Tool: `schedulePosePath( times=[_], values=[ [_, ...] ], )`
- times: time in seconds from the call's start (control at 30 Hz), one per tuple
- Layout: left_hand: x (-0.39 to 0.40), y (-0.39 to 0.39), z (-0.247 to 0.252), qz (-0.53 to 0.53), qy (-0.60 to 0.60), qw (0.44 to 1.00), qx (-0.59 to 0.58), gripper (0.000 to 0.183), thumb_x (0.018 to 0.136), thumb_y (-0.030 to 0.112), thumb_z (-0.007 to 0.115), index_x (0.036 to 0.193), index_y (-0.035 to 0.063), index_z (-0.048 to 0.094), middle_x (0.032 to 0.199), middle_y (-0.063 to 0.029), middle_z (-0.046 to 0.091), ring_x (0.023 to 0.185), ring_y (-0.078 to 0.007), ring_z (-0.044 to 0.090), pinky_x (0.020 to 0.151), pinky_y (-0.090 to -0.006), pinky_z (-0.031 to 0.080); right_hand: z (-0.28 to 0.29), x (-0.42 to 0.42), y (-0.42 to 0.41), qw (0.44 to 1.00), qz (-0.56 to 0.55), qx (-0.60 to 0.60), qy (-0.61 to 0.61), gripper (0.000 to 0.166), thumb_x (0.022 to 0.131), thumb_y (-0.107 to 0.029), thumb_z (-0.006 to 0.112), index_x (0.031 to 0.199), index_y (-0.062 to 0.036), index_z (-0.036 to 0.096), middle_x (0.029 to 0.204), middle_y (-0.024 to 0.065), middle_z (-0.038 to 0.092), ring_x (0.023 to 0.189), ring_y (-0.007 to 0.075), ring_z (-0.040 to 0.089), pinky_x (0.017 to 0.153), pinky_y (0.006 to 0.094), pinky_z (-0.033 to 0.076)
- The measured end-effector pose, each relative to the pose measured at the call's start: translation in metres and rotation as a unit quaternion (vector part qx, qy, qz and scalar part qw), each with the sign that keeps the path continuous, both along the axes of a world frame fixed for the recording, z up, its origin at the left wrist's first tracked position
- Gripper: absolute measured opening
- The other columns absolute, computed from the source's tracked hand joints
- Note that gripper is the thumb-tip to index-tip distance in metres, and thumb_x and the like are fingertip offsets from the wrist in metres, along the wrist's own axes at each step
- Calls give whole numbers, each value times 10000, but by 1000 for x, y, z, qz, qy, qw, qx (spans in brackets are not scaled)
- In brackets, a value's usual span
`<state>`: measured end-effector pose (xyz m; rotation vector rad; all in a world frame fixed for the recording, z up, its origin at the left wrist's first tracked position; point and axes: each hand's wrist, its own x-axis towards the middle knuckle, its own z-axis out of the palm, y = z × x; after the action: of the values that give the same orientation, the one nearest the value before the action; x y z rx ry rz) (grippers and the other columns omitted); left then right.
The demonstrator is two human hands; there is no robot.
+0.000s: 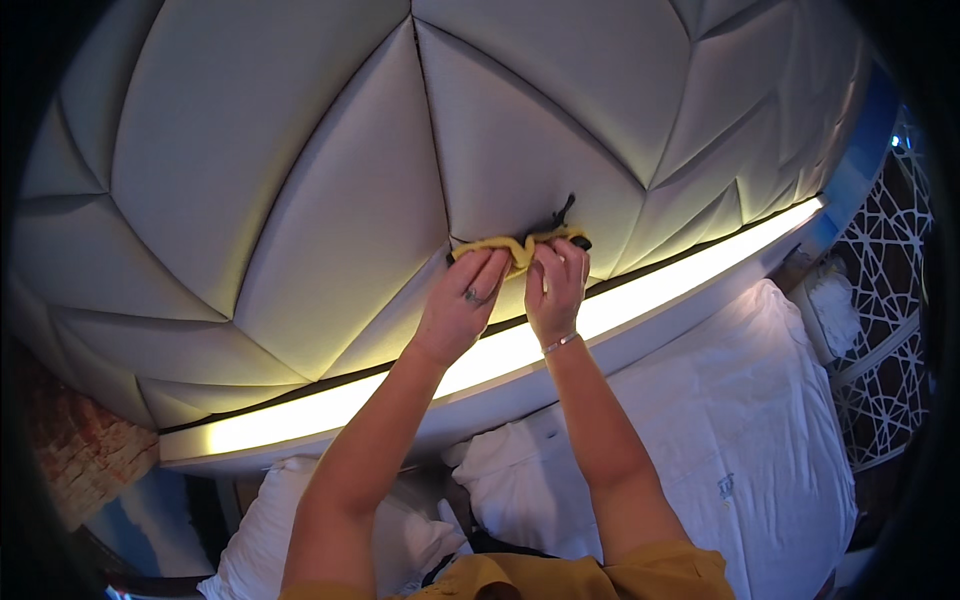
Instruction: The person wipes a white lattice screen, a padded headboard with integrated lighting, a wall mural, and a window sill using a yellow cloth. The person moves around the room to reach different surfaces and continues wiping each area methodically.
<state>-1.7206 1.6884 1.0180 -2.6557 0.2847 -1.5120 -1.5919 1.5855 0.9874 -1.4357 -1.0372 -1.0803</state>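
Both of my hands pinch a yellow cloth (517,251) against the grey upholstered wall panel (517,150). My left hand (466,292), with a ring on one finger, grips the cloth's left part. At the right part is my right hand (556,285), a bracelet round its wrist. The cloth is bunched between them and dips in the middle. Dark pieces show at both of its ends. A thin black piece (564,212) sticks up above it on the right; I cannot tell whether it is attached.
Below the panel runs a lit light strip (645,285) on a pale ledge. A white pillow (270,517) lies at lower left, and a large white-covered pillow or bedding (720,420) at lower right. A white lattice screen (885,300) stands at far right.
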Motion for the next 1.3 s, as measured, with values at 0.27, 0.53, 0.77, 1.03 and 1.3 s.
schedulePosePath(
  times=[0.27,0.53,0.77,1.03,1.3],
  values=[
    [17,-21,52,-43,-34,998,20,414,676,2,685,1084,-60,713,1196,-116,640,1109,-307,624,891,-383,574,35,21,-30,999,13,30,-4,277,802,74,675,1054,-34,635,1077,144,625,1009,343,597,886,438,482],
    [76,-36,79,18,-19,996,88,419,747,47,652,1154,-44,695,1372,-122,562,1324,-287,517,1058,-416,488,44,73,-19,995,-55,74,49,228,896,3,587,1123,-19,600,1101,171,590,1088,376,545,966,493,425],
    [50,-27,16,13,85,988,127,385,772,51,662,1142,-53,683,1376,-119,563,1300,-288,543,1025,-391,512,-41,41,-30,985,-11,15,174,185,924,-17,586,1108,-20,580,1092,158,590,1042,358,560,933,463,452],
    [42,-16,139,35,-126,984,118,361,739,18,671,1095,-28,710,1265,-123,642,1186,-305,623,998,-417,530,102,23,1,995,-5,89,48,266,910,-7,612,1174,-23,644,1128,130,604,1072,322,556,941,424,440],
    [21,8,179,105,-199,970,90,430,743,-46,632,1169,-13,675,1260,-131,644,1242,-336,590,1024,-427,505,171,0,33,993,34,92,-66,297,865,2,654,1155,-53,690,1128,79,637,1020,288,575,902,391,465]
  ],
)
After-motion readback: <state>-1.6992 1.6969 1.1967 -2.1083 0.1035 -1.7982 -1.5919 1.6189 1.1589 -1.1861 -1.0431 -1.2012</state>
